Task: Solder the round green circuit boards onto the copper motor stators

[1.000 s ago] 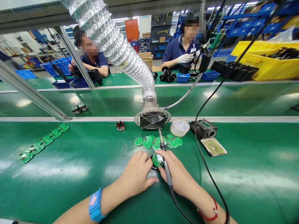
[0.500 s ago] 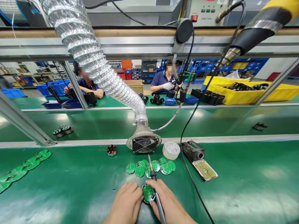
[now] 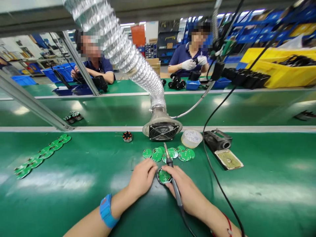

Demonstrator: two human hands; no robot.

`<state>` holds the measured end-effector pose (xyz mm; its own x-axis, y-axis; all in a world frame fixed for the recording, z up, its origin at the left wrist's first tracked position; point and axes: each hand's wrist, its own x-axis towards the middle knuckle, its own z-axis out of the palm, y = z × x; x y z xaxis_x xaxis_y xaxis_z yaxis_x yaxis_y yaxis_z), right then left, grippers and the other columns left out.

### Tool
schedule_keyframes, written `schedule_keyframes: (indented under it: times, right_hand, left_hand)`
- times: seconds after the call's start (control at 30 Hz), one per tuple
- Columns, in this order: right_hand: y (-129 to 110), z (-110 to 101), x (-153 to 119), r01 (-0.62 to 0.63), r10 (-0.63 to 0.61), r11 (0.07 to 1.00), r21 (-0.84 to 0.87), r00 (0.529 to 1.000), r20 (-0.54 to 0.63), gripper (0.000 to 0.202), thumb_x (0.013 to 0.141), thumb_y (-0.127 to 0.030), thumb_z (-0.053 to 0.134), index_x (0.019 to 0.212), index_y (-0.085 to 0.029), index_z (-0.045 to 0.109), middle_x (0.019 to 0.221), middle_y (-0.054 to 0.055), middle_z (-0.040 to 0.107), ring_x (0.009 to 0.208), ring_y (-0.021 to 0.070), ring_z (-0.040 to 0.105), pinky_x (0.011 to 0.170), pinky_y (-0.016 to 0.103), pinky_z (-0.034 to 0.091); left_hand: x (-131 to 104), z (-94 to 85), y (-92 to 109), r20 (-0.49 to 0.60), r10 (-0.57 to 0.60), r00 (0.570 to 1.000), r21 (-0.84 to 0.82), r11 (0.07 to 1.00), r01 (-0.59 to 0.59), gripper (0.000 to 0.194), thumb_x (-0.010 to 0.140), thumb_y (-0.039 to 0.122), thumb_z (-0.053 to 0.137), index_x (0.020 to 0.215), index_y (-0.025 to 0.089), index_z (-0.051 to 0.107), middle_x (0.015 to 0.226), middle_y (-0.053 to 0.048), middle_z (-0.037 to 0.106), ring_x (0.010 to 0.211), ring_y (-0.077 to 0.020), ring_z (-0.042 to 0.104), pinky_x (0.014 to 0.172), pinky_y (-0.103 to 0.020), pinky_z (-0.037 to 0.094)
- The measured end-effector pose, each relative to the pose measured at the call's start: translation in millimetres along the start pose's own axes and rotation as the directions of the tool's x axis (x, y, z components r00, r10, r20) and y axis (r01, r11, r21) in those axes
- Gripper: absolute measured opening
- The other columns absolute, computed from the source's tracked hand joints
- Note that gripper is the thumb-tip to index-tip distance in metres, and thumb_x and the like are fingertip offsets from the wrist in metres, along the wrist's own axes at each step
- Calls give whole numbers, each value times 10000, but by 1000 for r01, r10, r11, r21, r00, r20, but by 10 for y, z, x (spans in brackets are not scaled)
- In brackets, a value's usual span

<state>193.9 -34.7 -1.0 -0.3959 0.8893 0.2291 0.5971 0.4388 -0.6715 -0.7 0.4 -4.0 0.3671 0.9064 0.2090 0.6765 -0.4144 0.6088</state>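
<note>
My right hand [image 3: 184,186] is closed around a soldering iron [image 3: 176,187] whose metal tip points away from me. Its thumb and forefinger also touch the right edge of a round green circuit board [image 3: 164,176] seated on a dark-rimmed round part. At the board's left side, my left hand [image 3: 143,177] has its fingers curled and pressed together; what they hold, if anything, is hidden. Just beyond lies a cluster of loose green circuit boards [image 3: 157,154]. An orange-and-black motor stator [image 3: 127,136] sits farther back on the left.
A fume extractor [image 3: 163,131] hangs behind the boards from a silver duct [image 3: 138,62]. Right of it are a round tub [image 3: 191,138] and an iron stand [image 3: 219,139] with a sponge tray [image 3: 229,159]. A cable [image 3: 214,172] crosses the right side. Overlapping boards [image 3: 45,153] line the left. Two people work opposite.
The camera view has tipped downward and shifted, showing more of both forearms. Both hands remain around the board, and the iron stays in my right hand.
</note>
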Motion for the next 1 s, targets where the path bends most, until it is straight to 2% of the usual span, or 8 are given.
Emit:
schedule_keyframes:
  times: [0.13, 0.23, 0.37, 0.5, 0.63, 0.73, 0.83, 1.0]
  right_hand:
    - [46, 27, -16, -20, 20, 1000, 8, 1000, 5, 418, 894, -150, 521, 1291, -275, 559, 1076, 60, 693, 975, 227, 671, 870, 404, 591]
    - [44, 25, -26, -28, 28, 999, -20, 1000, 14, 427, 885, -160, 542, 1292, -291, 558, 1135, 60, 695, 1031, 235, 673, 905, 414, 584]
    - [42, 35, -41, -13, 12, 999, -36, 1000, -22, 496, 849, -121, 543, 1313, -295, 549, 1206, 62, 699, 1100, 248, 674, 947, 426, 577]
    - [78, 67, -58, 14, -15, 999, -49, 1000, -10, 551, 837, -104, 528, 1365, -259, 515, 1312, 80, 671, 1204, 269, 641, 1027, 467, 537]
    - [95, 62, -61, -19, 21, 998, -65, 999, 31, 537, 850, -130, 542, 1374, -245, 514, 1343, 86, 656, 1243, 272, 619, 1074, 478, 500]
    - [74, 38, -47, -14, 15, 999, -40, 1000, 22, 547, 834, -115, 543, 1364, -248, 524, 1313, 77, 673, 1208, 250, 639, 1049, 424, 529]
    - [57, 33, -29, 19, -19, 1000, -11, 1000, -10, 569, 806, -66, 514, 1347, -242, 535, 1289, 77, 679, 1166, 231, 658, 1000, 378, 561]
    - [88, 65, -15, 76, -75, 997, 14, 996, -41, 590, 816, -73, 530, 1375, -258, 498, 1316, 78, 666, 1198, 238, 639, 1036, 423, 531]
  left_hand:
    - [39, -131, -61, 185, -242, 952, 128, 967, 221, 200, 897, 179, 472, 717, 209, 554, 740, -10, 624, 721, -181, 584, 669, -285, 446]
    - [24, -236, -36, 244, -286, 926, 269, 938, 219, 174, 887, 153, 492, 743, 207, 575, 788, -26, 638, 774, -204, 598, 709, -315, 458]
    - [-73, -261, 87, 155, -63, 986, 319, 948, 10, 112, 924, 205, 503, 897, 197, 612, 956, -69, 634, 890, -233, 586, 795, -368, 485]
    - [-214, -123, 170, 250, 172, 953, 332, 909, -251, 233, 816, 390, 727, 914, 203, 628, 961, -62, 630, 888, -253, 571, 778, -384, 484]
    - [-260, -32, 139, 267, 271, 925, 394, 845, -361, 92, 855, 125, 625, 811, 205, 611, 821, -28, 624, 786, -213, 562, 723, -347, 443]
    - [-234, -37, 100, 188, 287, 939, 331, 882, -336, 217, 911, 80, 485, 774, 213, 588, 762, -15, 596, 718, -190, 529, 669, -326, 406]
    - [-181, -21, 82, 106, 247, 963, 137, 956, -260, 223, 944, 109, 446, 804, 210, 588, 794, -16, 590, 742, -178, 522, 676, -303, 420]
    - [-79, 63, 110, 72, 51, 996, -233, 972, -33, 121, 881, 130, 555, 793, 203, 593, 891, -32, 582, 911, -202, 539, 811, -326, 479]
